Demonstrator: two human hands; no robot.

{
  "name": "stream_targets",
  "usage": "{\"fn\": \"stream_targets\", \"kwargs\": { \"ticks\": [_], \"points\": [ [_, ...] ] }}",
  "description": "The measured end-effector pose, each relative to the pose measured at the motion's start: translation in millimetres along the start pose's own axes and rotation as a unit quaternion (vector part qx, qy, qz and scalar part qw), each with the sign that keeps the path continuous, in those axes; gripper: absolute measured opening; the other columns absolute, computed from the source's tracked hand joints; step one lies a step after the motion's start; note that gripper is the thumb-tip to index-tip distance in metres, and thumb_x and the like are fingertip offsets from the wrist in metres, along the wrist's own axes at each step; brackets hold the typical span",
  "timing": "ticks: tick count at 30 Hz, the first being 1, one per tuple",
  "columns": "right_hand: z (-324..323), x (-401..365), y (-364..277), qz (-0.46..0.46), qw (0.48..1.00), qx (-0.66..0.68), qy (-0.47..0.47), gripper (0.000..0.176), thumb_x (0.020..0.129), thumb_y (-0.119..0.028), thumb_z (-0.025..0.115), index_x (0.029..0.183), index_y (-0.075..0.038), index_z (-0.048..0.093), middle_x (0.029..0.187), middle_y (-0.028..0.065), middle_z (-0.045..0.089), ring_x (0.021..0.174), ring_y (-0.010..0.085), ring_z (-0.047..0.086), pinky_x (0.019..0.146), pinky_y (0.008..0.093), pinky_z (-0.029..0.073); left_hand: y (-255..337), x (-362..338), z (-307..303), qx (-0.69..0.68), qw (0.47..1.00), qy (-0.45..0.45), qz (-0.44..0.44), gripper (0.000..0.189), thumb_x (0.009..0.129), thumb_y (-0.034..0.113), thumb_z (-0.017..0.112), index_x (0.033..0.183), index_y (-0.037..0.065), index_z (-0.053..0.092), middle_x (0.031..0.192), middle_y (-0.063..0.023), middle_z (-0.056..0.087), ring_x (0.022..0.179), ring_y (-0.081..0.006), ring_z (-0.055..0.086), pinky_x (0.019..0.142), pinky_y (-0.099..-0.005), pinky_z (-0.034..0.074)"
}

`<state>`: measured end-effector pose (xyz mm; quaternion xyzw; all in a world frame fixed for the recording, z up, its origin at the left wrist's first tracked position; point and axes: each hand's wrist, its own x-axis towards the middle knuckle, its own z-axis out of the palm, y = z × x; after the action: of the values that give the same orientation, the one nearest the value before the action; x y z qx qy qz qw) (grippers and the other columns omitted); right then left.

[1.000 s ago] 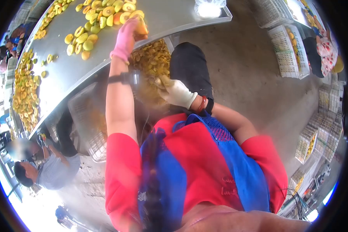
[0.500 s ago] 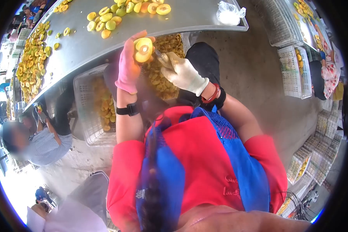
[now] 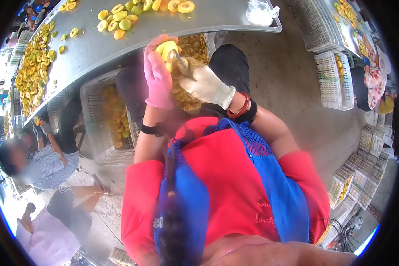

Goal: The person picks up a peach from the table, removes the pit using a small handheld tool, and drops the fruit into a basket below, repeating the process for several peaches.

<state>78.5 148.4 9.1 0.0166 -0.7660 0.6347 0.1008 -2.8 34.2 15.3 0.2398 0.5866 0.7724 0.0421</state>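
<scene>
My left hand (image 3: 158, 75), in a pink glove, is closed around a halved yellow stone fruit (image 3: 166, 49) just off the table's front edge. In a pale glove, my right hand (image 3: 206, 84) grips a small metal-bladed tool (image 3: 180, 60). Its blade meets the cut side of the fruit near the pit; the handle is mostly hidden in my fingers. Below both hands lies a mass of orange-brown fruit pieces (image 3: 199, 51) between my knees.
The metal table (image 3: 164, 22) carries halved fruits (image 3: 119, 17), a large fruit pile (image 3: 33, 75) and a clear plastic bag (image 3: 259, 14). A white crate (image 3: 91, 133) with fruit stands at my left. A co-worker (image 3: 53, 166) sits beyond it. More crates (image 3: 334, 84) stand at right.
My left hand has turned the fruit so its cut face points toward my right hand. The tool has moved in against the fruit. At lower left, another person has shifted and a leg now shows.
</scene>
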Motion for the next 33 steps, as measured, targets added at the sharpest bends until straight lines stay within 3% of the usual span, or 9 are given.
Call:
{"fn": "stream_targets", "kwargs": {
  "ticks": [6,11,13,15,18,23,25,27,33],
  "points": [
    [-15.0,1.5,-36.2,0.205,0.961,0.147,-0.116,0.03,0.086,-0.006,0.062,0.113,0.003,0.053,0.086,0.0175,0.064,0.074,0.0322,0.065,0.07,0.041,0.052,-2.4,-2.3,-2.8,-0.029,0.999,-0.003,0.018,0.066,0.102,0.06,0.04,0.13,0.001,0.048,0.119,-0.0185,0.064,0.098,-0.0232,0.065,0.087,-0.0335,0.055],
    [6.9,0.5,9.1,-0.189,0.973,-0.125,0.034,0.023,0.09,-0.008,0.06,0.112,-0.001,0.054,0.078,0.0053,0.061,0.061,0.0172,0.059,0.056,0.0343,0.048,-2.4,-7.1,-0.2,-0.039,0.999,0.026,0.024,0.064,0.102,0.059,0.043,0.131,0.002,0.047,0.12,-0.0186,0.063,0.098,-0.0231,0.065,0.083,-0.033,0.056],
    [2.3,5.8,-13.1,-0.087,0.995,-0.049,-0.015,0.021,0.092,-0.01,0.059,0.111,-0.002,0.055,0.077,0.0022,0.06,0.06,0.014,0.058,0.054,0.0329,0.047,-4.9,-7.0,-1.6,-0.018,0.998,0.027,0.047,0.067,0.099,0.062,0.045,0.131,0.003,0.047,0.121,-0.0186,0.062,0.098,-0.0226,0.065,0.082,-0.0329,0.056],
    [-16.1,1.4,-46.9,0.211,0.952,0.166,-0.146,0.019,0.094,-0.012,0.057,0.111,-0.002,0.054,0.078,0.0007,0.059,0.061,0.013,0.058,0.055,0.0324,0.047,-4.3,-8.2,-2.4,-0.007,0.997,0.021,0.071,0.069,0.098,0.063,0.046,0.131,0.003,0.047,0.121,-0.0187,0.062,0.098,-0.0225,0.065,0.082,-0.0328,0.056],
    [-25.7,3.0,-41.7,0.287,0.899,0.252,-0.215,0.022,0.095,-0.013,0.056,0.114,-0.002,0.054,0.078,0.002,0.06,0.058,0.0139,0.057,0.053,0.0327,0.046,-1.9,-8.3,-7.2,-0.012,0.997,0.002,0.073,0.069,0.098,0.063,0.047,0.132,0.003,0.047,0.121,-0.0189,0.062,0.097,-0.0224,0.065,0.082,-0.0331,0.056],
    [5.7,3.8,-2.8,-0.115,0.993,-0.008,-0.03,0.014,0.097,-0.014,0.055,0.109,-0.008,0.055,0.072,-0.0006,0.053,0.048,0.0076,0.046,0.042,0.0263,0.036,4.7,-10.6,-5.8,-0.07,0.997,0.0,0.024,0.063,0.1,0.058,0.047,0.131,0.003,0.047,0.122,-0.0192,0.061,0.099,-0.0228,0.065,0.083,-0.033,0.056],
    [0.1,9.6,-23.0,-0.035,0.995,0.05,-0.077,0.015,0.097,-0.014,0.054,0.111,-0.009,0.054,0.071,-0.0017,0.05,0.047,0.0066,0.044,0.041,0.0252,0.034,1.2,-11.3,-8.0,-0.03,0.999,0.002,0.046,0.059,0.102,0.055,0.047,0.131,0.003,0.047,0.122,-0.0192,0.061,0.099,-0.0228,0.065,0.083,-0.0325,0.056],
    [-25.3,6.4,-59.0,0.294,0.884,0.265,-0.247,0.016,0.097,-0.014,0.054,0.112,-0.009,0.053,0.07,-0.0025,0.048,0.049,0.0068,0.044,0.041,0.0252,0.035,1.2,-12.0,-9.4,-0.079,0.996,-0.003,0.041,0.057,0.102,0.052,0.047,0.13,0.003,0.048,0.121,-0.0191,0.062,0.1,-0.0226,0.065,0.084,-0.032,0.056],
    [-20.1,2.4,-49.1,0.265,0.9,0.278,-0.204,0.016,0.096,-0.012,0.055,0.111,-0.008,0.051,0.071,-0.0023,0.049,0.05,0.0075,0.046,0.043,0.0258,0.037,15.6,-5.7,-13.0,-0.057,0.997,-0.016,-0.047,0.057,0.105,0.052,0.037,0.123,0.0,0.054,0.12,-0.0178,0.064,0.099,-0.0233,0.066,0.085,-0.0327,0.056]
  ]
}}
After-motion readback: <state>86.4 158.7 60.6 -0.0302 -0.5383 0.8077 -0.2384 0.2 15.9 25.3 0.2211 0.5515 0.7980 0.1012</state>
